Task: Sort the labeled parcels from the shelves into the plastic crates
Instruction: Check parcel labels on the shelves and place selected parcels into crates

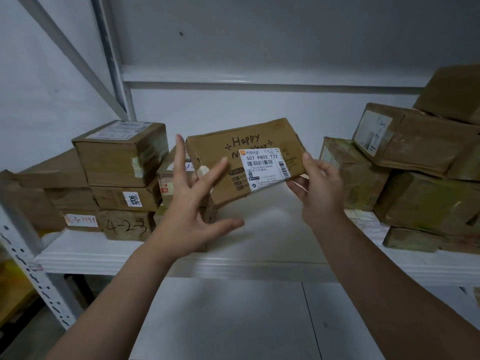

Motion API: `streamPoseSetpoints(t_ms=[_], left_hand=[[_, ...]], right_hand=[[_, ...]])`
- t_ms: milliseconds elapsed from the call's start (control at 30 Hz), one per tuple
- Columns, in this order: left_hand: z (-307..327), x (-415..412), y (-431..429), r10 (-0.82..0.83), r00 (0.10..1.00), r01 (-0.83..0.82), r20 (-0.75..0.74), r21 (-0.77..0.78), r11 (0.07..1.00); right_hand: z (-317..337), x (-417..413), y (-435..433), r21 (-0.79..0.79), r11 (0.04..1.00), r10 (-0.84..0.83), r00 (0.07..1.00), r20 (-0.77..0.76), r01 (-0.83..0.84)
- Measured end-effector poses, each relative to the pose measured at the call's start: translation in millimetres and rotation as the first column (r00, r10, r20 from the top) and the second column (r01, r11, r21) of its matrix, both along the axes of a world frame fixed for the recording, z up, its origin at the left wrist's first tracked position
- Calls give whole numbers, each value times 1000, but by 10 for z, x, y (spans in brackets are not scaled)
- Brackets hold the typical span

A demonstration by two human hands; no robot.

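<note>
Head-camera view of a white metal shelf (233,261) loaded with brown cardboard boxes. At centre a flat parcel (262,136) is held up, tilted, above the shelf board. The right hand (319,188), at four o'clock of it, grips its lower right corner, thumb on the front and fingers curled behind. The left hand (187,203), at eight o'clock, is spread wide with straight fingers over the parcel's left end; whether it touches cannot be told. The white shipping label (263,167) reads "507 P802 T72" above barcodes; handwriting beside it reads "Happy" and what looks like "New Year", partly covered. At nine o'clock one stacked box (114,197) bears a sticker "1206"; the marked box (127,226) beneath says "4-23". A pile of boxes (415,198) sits at three o'clock. Sorting looks far from finished: one parcel is picked, many wait, and no crate is in view
</note>
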State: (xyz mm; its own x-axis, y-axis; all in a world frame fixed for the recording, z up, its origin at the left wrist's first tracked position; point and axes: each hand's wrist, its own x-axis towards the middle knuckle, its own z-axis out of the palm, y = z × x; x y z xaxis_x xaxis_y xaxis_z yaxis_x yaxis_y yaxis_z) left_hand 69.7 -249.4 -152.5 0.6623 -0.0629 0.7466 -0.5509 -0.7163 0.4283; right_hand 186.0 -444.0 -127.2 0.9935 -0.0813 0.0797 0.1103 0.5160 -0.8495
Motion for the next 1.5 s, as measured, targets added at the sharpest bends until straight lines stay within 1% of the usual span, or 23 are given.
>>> streamPoseSetpoints(t_ms=[67,100,200,233,300,333,367,433,467,533,600,633,700,767,867,933,1000,1100,1200,1267,1367,1433,1500], left_hand=[[35,-10,130,90,995,-96,38,234,967],[57,-18,181,152,986,-166,70,301,939],[122,-66,323,352,931,-361,95,367,857],[145,-85,357,388,911,-411,142,399,820],[179,-89,423,376,845,-528,380,476,704],[187,-72,457,356,801,-583,482,489,649],[193,-54,476,353,759,-630,547,483,608],[175,9,496,366,715,-677,595,461,574],[158,51,507,363,709,-681,605,453,575],[146,144,521,356,744,-646,565,474,598],[173,224,512,394,783,-616,482,509,601],[189,255,504,429,789,-614,441,531,584],[207,288,514,492,773,-629,400,583,514],[227,289,543,542,730,-668,417,602,437],[277,275,601,599,667,-712,443,613,341],[298,263,639,640,633,-729,437,615,301],[289,258,663,633,630,-736,450,607,300],[223,266,677,531,696,-705,483,597,382],[173,259,688,524,716,-689,461,584,428],[168,261,666,528,722,-685,447,568,456],[223,256,534,507,737,-672,446,561,483],[273,259,404,491,747,-662,448,563,494],[324,301,260,469,761,-649,449,549,527]], right_hand=[[66,67,139,-17,989,149,988,-33,-150],[86,79,223,-14,979,203,978,-39,-204],[145,76,508,49,964,263,964,-38,-261],[175,69,601,83,959,273,962,-33,-269],[225,62,765,126,948,299,953,-37,-293],[236,51,837,96,945,320,946,-46,-314],[231,40,910,28,941,338,940,-55,-337],[180,-5,1040,-170,911,369,927,-71,-376],[144,-50,1087,-238,887,388,918,-84,-397],[81,-145,1152,-282,856,417,901,-115,-432],[13,-208,1200,-243,860,433,893,-119,-449],[-22,-234,1222,-218,871,426,898,-112,-441],[-77,-263,1259,-212,899,377,923,-73,-383],[-90,-276,1281,-252,906,346,938,-23,-340],[-57,-322,1288,-289,883,396,918,35,-370],[-51,-334,1323,-328,865,417,908,50,-379],[-48,-339,1368,-405,844,411,909,67,-352],[-61,-330,1394,-508,797,428,899,94,-327],[-49,-369,1345,-530,775,456,886,90,-345],[-78,-354,1291,-537,784,422,902,92,-311],[-99,-310,1129,-581,798,304,940,153,-163],[-91,-272,958,-616,786,242,937,250,-38],[-61,-225,731,-630,773,189,920,343,76]])
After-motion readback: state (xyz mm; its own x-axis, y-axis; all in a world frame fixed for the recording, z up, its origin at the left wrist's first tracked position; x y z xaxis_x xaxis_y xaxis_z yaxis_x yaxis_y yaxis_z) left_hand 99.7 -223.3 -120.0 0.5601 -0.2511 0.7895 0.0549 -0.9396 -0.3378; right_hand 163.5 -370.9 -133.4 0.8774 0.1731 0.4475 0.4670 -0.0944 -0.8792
